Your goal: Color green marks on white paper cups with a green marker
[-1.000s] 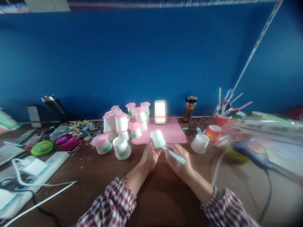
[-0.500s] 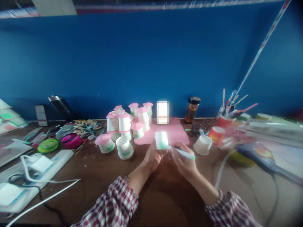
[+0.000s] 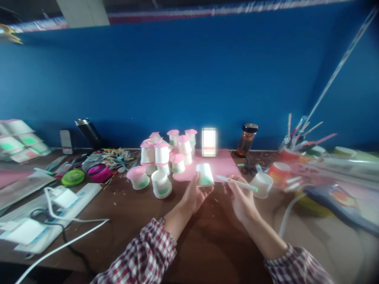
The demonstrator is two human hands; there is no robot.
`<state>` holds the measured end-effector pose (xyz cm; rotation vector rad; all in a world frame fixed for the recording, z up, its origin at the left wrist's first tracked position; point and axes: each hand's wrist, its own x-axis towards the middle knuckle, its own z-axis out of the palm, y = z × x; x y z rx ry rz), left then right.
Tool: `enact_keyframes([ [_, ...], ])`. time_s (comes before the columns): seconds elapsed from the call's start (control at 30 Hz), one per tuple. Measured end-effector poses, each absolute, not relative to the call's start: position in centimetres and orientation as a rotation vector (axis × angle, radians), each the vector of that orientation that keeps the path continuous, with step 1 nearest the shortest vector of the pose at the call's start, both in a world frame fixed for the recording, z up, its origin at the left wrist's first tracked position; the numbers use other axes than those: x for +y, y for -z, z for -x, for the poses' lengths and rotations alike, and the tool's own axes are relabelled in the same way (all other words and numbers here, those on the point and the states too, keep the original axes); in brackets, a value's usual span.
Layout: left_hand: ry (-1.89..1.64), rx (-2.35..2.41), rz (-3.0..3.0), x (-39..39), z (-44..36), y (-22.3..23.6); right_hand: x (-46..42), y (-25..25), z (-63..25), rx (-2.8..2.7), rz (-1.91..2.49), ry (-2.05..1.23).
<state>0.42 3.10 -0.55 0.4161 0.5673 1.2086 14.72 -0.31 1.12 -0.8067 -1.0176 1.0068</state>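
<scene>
My left hand [image 3: 193, 194] holds a small white paper cup [image 3: 205, 174] upside down, with a green patch on its side, just above the brown table. My right hand [image 3: 240, 196] grips a pale green marker [image 3: 237, 183] that points left toward the cup, its tip a short way off the cup. A pink paper sheet [image 3: 220, 165] lies right behind both hands. Left of it stands a cluster of white cups with pink tops [image 3: 166, 156].
A white cup [image 3: 262, 184] and red cups [image 3: 277, 170] sit to the right, with a dark jar [image 3: 247, 139], scissors [image 3: 247, 169] and a brush holder [image 3: 291, 144]. Tape rolls [image 3: 99, 172], a power strip [image 3: 60, 215] with white cables and stacked cups [image 3: 17, 138] lie left.
The marker tip has come off the cup and my right hand has drawn slightly right. The view has shifted, so everything sits a little further right.
</scene>
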Motion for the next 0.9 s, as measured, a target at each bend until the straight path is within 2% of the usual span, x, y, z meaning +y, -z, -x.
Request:
enact_keyframes([
  [0.9, -1.078, 0.548, -0.463, 2.81, -0.28, 0.82, -0.27, -0.92, -14.19, -1.065, 0.877, -0.965],
])
